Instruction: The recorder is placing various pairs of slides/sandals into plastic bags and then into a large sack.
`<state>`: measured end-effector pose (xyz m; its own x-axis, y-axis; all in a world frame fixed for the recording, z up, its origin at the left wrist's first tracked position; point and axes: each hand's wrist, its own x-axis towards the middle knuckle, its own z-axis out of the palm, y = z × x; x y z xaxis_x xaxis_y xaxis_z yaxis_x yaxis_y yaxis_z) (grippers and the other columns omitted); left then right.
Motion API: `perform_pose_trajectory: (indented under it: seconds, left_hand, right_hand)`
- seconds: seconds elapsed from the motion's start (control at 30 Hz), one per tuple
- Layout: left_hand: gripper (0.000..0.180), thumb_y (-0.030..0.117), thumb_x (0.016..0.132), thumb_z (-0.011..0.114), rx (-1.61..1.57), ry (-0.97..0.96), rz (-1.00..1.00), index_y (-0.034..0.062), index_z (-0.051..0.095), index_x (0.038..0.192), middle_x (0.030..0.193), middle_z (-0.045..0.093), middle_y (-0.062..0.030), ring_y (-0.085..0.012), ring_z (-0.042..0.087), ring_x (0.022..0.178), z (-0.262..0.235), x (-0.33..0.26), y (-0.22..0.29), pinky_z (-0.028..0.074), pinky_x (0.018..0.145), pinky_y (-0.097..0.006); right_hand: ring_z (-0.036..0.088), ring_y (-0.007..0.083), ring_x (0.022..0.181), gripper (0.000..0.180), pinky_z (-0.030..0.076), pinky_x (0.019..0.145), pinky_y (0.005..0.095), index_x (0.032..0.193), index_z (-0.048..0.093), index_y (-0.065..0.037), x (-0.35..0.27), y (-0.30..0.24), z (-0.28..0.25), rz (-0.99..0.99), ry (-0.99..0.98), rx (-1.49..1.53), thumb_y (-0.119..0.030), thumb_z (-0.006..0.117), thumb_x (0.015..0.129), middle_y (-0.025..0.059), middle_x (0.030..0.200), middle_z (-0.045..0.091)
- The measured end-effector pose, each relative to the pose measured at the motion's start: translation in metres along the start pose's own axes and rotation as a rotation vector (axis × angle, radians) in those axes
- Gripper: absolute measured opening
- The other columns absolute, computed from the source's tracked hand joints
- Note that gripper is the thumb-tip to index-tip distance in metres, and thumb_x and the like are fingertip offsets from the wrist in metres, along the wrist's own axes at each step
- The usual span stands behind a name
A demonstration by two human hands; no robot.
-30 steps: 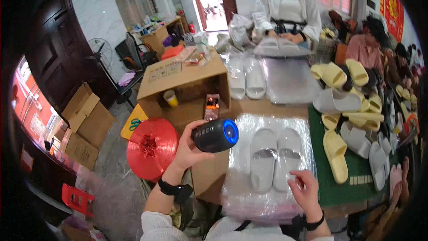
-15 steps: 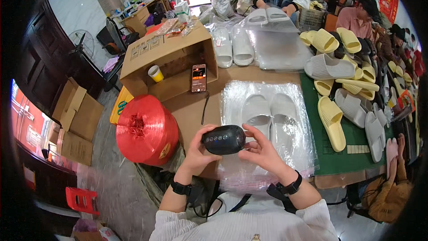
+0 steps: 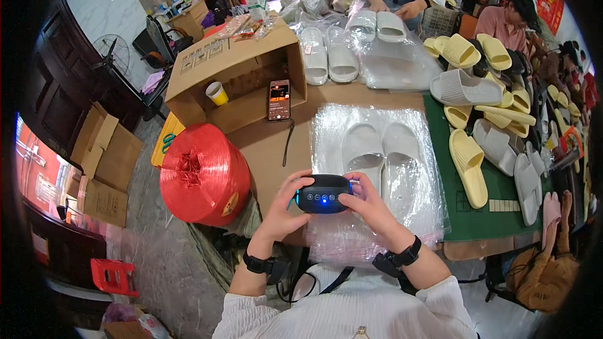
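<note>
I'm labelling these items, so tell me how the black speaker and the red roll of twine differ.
The black speaker is small; the red roll of twine looks much larger. The black speaker is held between the left hand and the right hand; neither touches the red roll of twine. The black speaker shows blue lights; the red roll of twine shows none. Both have rounded bodies.

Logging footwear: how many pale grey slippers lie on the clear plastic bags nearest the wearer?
2: the left pale grey slipper, its lower part behind the right hand, and the right pale grey slipper.
</note>
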<state>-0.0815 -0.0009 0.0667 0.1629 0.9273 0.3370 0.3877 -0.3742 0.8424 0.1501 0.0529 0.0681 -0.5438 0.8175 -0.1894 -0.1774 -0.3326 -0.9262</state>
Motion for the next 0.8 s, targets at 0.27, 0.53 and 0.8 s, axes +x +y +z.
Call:
perform_pose_trajectory:
  seconds: [0.27, 0.53, 0.8]
  left_hand:
    - [0.086, 0.001, 0.063, 0.08, -0.043, 0.003, -0.082, 0.0051, 0.043, 0.141, 0.143, 0.048, -0.0129, -0.0259, 0.046, 0.134, 0.005, -0.002, -0.002, 0.035, 0.113, -0.039]
    - [0.078, 0.004, 0.078, 0.076, -0.499, 0.082, -0.215, 0.0057, 0.04, 0.147, 0.141, 0.05, -0.0102, -0.0217, 0.045, 0.134, 0.018, -0.003, 0.003, 0.038, 0.11, -0.036]
    - [0.055, 0.006, 0.088, 0.066, -0.738, 0.165, -0.496, 0.0018, 0.049, 0.14, 0.133, 0.056, -0.0081, -0.0185, 0.054, 0.121, 0.013, 0.0, 0.0, 0.042, 0.105, -0.032]
  right_hand:
    - [0.059, 0.0157, 0.1, 0.053, 0.05, 0.081, 0.0291, 0.132, 0.039, -0.005, 0.003, 0.009, -0.003, 0.015, 0.015, 0.032, -0.017, 0.069, 0.09, 0.0103, 0.114, 0.06]
    - [0.059, 0.0144, 0.099, 0.051, 0.05, 0.08, 0.0277, 0.131, 0.041, -0.003, 0.004, 0.013, -0.004, 0.045, 0.063, 0.099, -0.016, 0.069, 0.09, 0.0091, 0.111, 0.06]
    - [0.058, 0.014, 0.099, 0.051, 0.049, 0.084, 0.0277, 0.129, 0.042, -0.003, 0.004, 0.017, -0.003, -0.003, 0.072, 0.029, -0.014, 0.071, 0.088, 0.0088, 0.11, 0.059]
